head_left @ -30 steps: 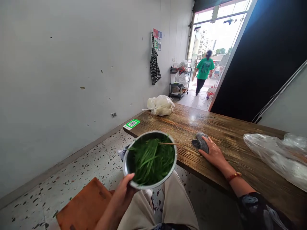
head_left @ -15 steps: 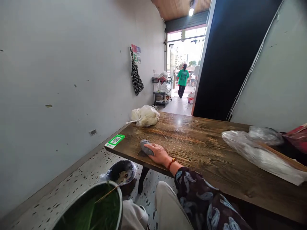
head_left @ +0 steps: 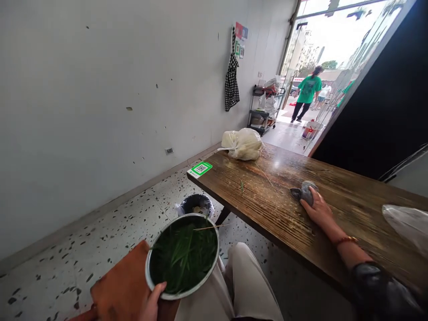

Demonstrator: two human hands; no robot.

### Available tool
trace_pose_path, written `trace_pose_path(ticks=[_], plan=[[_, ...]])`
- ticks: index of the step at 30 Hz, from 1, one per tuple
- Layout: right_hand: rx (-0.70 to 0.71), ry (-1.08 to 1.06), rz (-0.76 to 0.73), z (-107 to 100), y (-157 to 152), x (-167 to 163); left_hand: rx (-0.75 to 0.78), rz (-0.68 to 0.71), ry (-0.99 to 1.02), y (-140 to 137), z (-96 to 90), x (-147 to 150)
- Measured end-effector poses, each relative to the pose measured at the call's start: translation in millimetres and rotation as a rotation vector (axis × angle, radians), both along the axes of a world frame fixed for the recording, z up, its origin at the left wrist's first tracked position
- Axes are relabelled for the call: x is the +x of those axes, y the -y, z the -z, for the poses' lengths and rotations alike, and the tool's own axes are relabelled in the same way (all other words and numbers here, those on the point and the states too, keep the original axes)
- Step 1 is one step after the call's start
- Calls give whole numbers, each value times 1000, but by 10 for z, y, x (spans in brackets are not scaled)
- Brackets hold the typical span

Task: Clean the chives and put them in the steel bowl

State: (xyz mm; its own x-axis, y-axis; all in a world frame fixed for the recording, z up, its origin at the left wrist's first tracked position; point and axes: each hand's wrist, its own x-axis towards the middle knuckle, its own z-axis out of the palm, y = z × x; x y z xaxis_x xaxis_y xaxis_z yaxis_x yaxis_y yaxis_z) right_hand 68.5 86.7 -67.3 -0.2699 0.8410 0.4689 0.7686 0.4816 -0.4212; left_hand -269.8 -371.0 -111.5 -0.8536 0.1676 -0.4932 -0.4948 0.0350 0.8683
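Observation:
My right hand (head_left: 320, 213) presses a crumpled grey cloth (head_left: 308, 192) onto the wooden table (head_left: 247, 203), its fingers curled over the cloth. A darker fold of the cloth sticks out on its left side. At the lower left, my left hand (head_left: 154, 302) grips the near rim of a round metal bowl (head_left: 191, 290), thumb over the edge. Long green leaves (head_left: 182, 252) fill the bowl, and a thin straw-coloured stalk (head_left: 205, 228) lies across its rim. The bowl is close to my knees, partly above an orange-brown stool (head_left: 122, 285).
A tied plastic bag (head_left: 245, 145) sits near the table's far left corner, close to a green QR code card (head_left: 200, 169). A lined bin (head_left: 195, 204) stands below the edge. Clear plastic (head_left: 406, 225) lies at right. One person (head_left: 309, 91) walks in the doorway.
My right hand has slid the cloth right and away from the table's left end. My left hand has come into view on the bowl's rim. The view has turned left and down.

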Motion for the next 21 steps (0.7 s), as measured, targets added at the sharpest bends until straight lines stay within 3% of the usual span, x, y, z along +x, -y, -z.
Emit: trace_pose_path(ticks=[3,6,9,11,13,16,18,21], plan=[[-22,22,-129,-141,-183,-747,78,71,85,-235,148,-97],[-55,-13,-349,-297,-19,-1672,132,108,112,-457,109,-158],[-86,-54,-661,-377,591,-2347,176,176,113,-617,3,-141],[-109,-84,-909,-409,1166,-2571,202,206,111,-648,-38,-91],[-185,-120,-1109,-456,1713,-2633,219,196,122,-612,-46,-23],[-229,-163,-1163,-579,2162,-2500,235,193,165,-463,-16,84],[-190,-195,-1067,-650,2128,-2270,246,189,183,-336,28,138],[-117,-218,-708,-614,1725,-1646,295,171,201,-154,123,174]])
